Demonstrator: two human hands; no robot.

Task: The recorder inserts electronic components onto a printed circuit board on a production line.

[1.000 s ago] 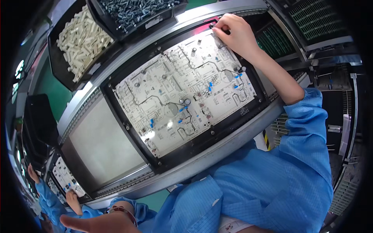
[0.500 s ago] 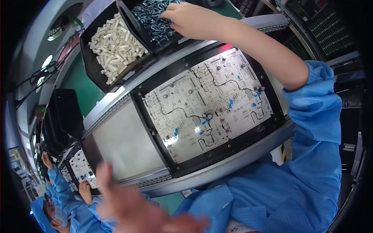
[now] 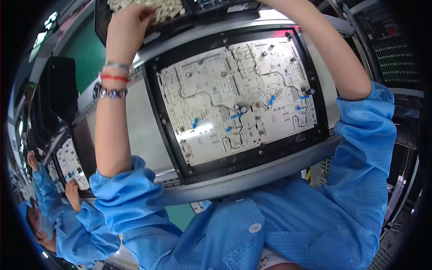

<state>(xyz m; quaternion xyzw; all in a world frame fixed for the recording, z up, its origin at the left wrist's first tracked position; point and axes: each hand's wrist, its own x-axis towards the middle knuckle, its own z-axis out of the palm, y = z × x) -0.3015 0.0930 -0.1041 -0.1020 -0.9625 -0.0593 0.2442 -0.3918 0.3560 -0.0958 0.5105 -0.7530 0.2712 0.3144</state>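
Two bare arms reach past a white circuit board [image 3: 216, 96] toward the black bins at the top of the view. The left hand [image 3: 131, 22] is at the left bin [image 3: 101, 24], above a heap of pale parts [image 3: 168, 9]; half a second ago it was a blurred, spread shape low in the foreground. Its fingers are now bent inward, the thumb near them; whether a piece is grasped cannot be told. The right forearm [image 3: 333, 49] crosses the top edge, so the right hand, seen half a second earlier over the dark parts [image 3: 208, 3], is out of view and the state of its fingers cannot be told.

The circuit board lies within a black frame [image 3: 160, 118] on the conveyor, behind the near metal rail [image 3: 198, 194]. It carries blue components [image 3: 272, 100] and small round ones, and no visible hand touches it. The change may be read as both arms being engaged on the supply side, with the board left unattended.

At lower left, a co-worker in blue [image 3: 76, 236] has one hand [image 3: 72, 194] beside another white board [image 3: 69, 164].
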